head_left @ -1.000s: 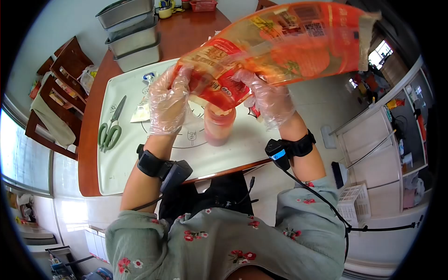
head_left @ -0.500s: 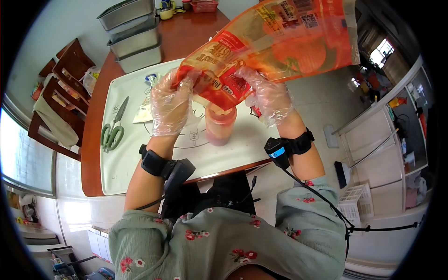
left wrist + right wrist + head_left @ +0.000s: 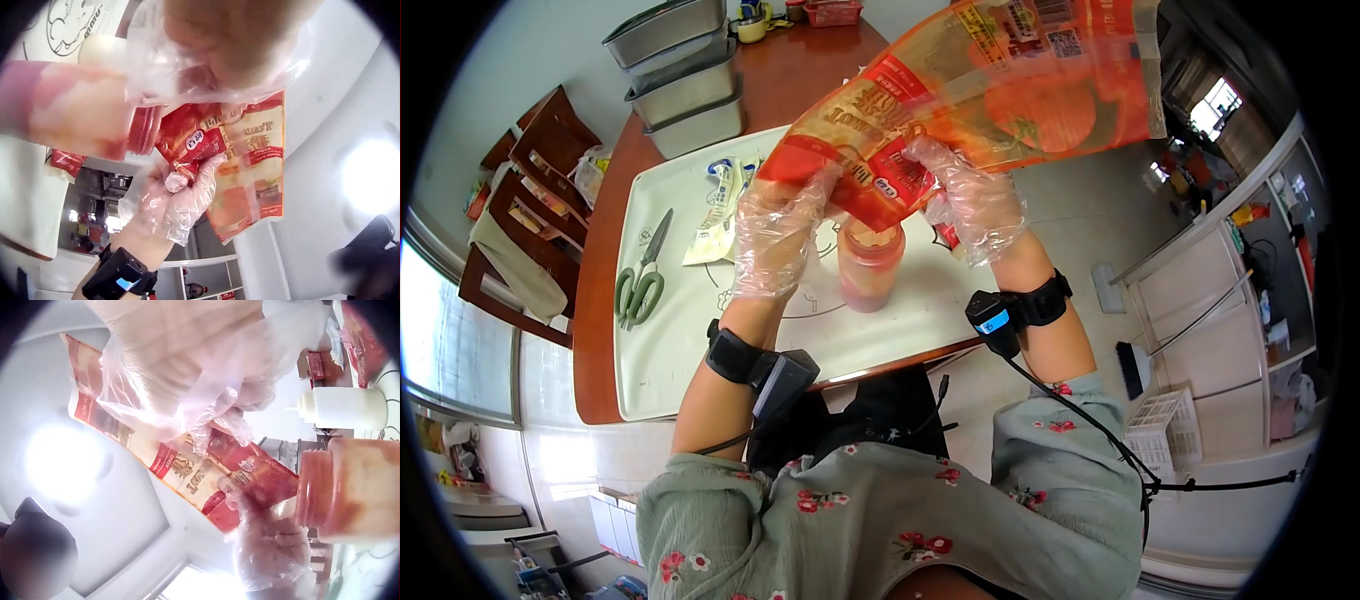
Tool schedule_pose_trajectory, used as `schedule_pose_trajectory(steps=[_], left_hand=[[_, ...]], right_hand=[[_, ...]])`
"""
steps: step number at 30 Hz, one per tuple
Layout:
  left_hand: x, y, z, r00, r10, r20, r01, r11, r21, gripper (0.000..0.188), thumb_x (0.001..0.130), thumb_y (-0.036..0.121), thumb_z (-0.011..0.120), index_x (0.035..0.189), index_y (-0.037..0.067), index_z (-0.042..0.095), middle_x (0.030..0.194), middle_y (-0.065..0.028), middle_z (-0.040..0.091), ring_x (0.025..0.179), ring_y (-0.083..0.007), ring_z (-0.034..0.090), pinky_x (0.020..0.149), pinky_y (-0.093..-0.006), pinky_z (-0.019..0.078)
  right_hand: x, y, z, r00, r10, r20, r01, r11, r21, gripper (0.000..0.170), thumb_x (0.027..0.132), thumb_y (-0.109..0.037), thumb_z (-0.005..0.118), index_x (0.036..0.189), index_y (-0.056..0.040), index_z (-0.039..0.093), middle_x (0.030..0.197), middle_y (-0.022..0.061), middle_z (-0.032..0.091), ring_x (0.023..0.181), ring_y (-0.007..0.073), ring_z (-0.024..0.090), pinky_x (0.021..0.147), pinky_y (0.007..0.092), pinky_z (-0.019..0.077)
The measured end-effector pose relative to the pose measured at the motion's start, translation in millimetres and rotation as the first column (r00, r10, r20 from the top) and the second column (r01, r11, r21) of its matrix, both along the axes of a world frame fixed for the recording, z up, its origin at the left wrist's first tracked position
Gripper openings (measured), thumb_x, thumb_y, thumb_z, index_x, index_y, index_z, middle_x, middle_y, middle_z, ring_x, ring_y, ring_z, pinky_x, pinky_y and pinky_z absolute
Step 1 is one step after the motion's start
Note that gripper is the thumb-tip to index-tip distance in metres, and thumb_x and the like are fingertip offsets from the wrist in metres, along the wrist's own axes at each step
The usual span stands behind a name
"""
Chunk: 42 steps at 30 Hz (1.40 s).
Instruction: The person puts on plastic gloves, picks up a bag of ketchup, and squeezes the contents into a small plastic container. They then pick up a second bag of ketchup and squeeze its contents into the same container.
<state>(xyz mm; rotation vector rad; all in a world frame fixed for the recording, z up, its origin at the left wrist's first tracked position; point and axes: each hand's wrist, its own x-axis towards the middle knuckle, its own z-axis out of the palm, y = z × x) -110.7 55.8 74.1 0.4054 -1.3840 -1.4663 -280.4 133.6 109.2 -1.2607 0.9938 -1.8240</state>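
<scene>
A large red-orange printed pouch (image 3: 1040, 95) is held up over the tray, its narrow corner low above an open plastic bottle (image 3: 870, 268) with pink and red contents. My gloved left hand (image 3: 782, 225) grips the pouch's left end, and my gloved right hand (image 3: 978, 200) pinches it right of that corner. In the left wrist view the right hand (image 3: 178, 200) has fingers curled at the red corner, beside the bottle's threaded neck (image 3: 145, 130). The right wrist view has the pouch corner (image 3: 275, 478) against or just in front of the bottle mouth; contact is unclear.
Green-handled scissors (image 3: 640, 285) and a small white-and-blue packet (image 3: 715, 220) lie on the white tray (image 3: 670, 375). Stacked metal containers (image 3: 690, 95) stand behind it. In the right wrist view a white squeeze bottle (image 3: 350, 407) stands near the open bottle.
The pouch's wide end has come down a little to the left since the first frame. My left hand has shifted slightly right, with its fingers more extended along the pouch.
</scene>
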Motion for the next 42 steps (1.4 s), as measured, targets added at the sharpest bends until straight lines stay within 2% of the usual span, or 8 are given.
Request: schedule_pose_trajectory(steps=[10,15,22,27,30,36,39,42], left_hand=[[-4,9,12,0.998,0.009,-0.066,-0.011,1.000,-0.029,0.017,0.084,0.002,0.064,0.099,-0.005,0.062,0.100,-0.0134,0.067,0.085,-0.0159,0.064,0.076,-0.0271,0.0527],[-3,0,1,0.992,-0.034,0.122,0.035,0.999,-0.009,0.027,0.084,0.011,0.068,0.106,-0.004,0.061,0.106,-0.0091,0.065,0.088,-0.0142,0.061,0.078,-0.0276,0.0496],[-9,-1,0,0.982,-0.020,0.190,0.053,0.984,-0.171,0.037,0.082,0.014,0.070,0.112,-0.004,0.059,0.110,-0.0080,0.061,0.095,-0.0134,0.058,0.081,-0.0274,0.0482],[0,-2,8,0.961,-0.090,0.262,0.145,0.969,-0.200,0.036,0.084,0.012,0.068,0.116,-0.002,0.058,0.108,-0.0099,0.062,0.088,-0.0149,0.063,0.075,-0.0267,0.0529],[0,-9,-6,0.974,-0.149,0.169,0.190,0.946,-0.264,0.027,0.084,0.010,0.067,0.111,0.005,0.064,0.112,-0.0122,0.062,0.091,-0.0180,0.064,0.076,-0.0288,0.0542],[2,-12,-8,0.984,-0.012,0.177,0.109,0.829,-0.548,0.022,0.083,0.009,0.067,0.105,0.010,0.068,0.118,-0.0157,0.060,0.096,-0.0213,0.064,0.076,-0.0303,0.0551],[8,-12,9,0.913,-0.076,0.400,0.221,0.918,-0.329,0.041,0.081,0.001,0.066,0.119,0.000,0.050,0.128,-0.0155,0.051,0.106,-0.0218,0.059,0.082,-0.0312,0.0538],[11,-12,10,0.907,-0.199,0.370,0.261,0.957,-0.126,0.054,0.081,-0.002,0.066,0.128,-0.003,0.040,0.134,-0.0147,0.046,0.110,-0.0220,0.056,0.085,-0.0318,0.0527]], right_hand=[[4,-3,4,0.998,-0.035,0.050,0.033,0.999,0.026,0.026,0.084,-0.012,0.067,0.109,-0.0081,0.060,0.097,0.0020,0.065,0.071,0.0086,0.059,0.049,0.0213,0.0417],[-9,-11,-17,0.722,-0.395,-0.569,0.154,0.892,-0.424,0.053,0.071,0.002,0.060,0.122,-0.0118,0.057,0.108,0.0082,0.065,0.093,0.0274,0.061,0.081,0.0349,0.0496],[-16,-14,-21,0.756,-0.344,-0.557,0.119,0.909,-0.400,0.054,0.068,0.003,0.059,0.121,-0.0109,0.057,0.106,0.0079,0.065,0.093,0.0283,0.060,0.083,0.0366,0.0487],[7,-1,9,0.985,-0.123,-0.124,0.122,0.992,-0.019,0.027,0.082,-0.017,0.069,0.105,-0.0050,0.062,0.093,0.0024,0.066,0.069,0.0101,0.057,0.054,0.0242,0.0444],[7,-4,8,0.989,-0.099,-0.111,0.094,0.995,-0.043,0.025,0.085,-0.023,0.070,0.100,-0.0039,0.063,0.089,0.0011,0.066,0.062,0.0042,0.052,0.047,0.0200,0.0383],[8,1,14,0.991,-0.080,-0.104,0.080,0.997,-0.007,0.026,0.087,-0.002,0.062,0.112,0.0009,0.057,0.101,0.0065,0.063,0.090,0.0136,0.060,0.081,0.0279,0.0525],[7,0,11,0.982,-0.099,-0.158,0.102,0.995,0.014,0.022,0.086,-0.008,0.065,0.106,-0.0001,0.061,0.093,0.0051,0.065,0.083,0.0113,0.061,0.070,0.0251,0.0517],[10,10,28,0.981,-0.043,-0.188,0.119,0.901,0.416,0.021,0.085,-0.015,0.068,0.100,-0.0010,0.064,0.085,0.0041,0.067,0.072,0.0093,0.060,0.058,0.0234,0.0477]])
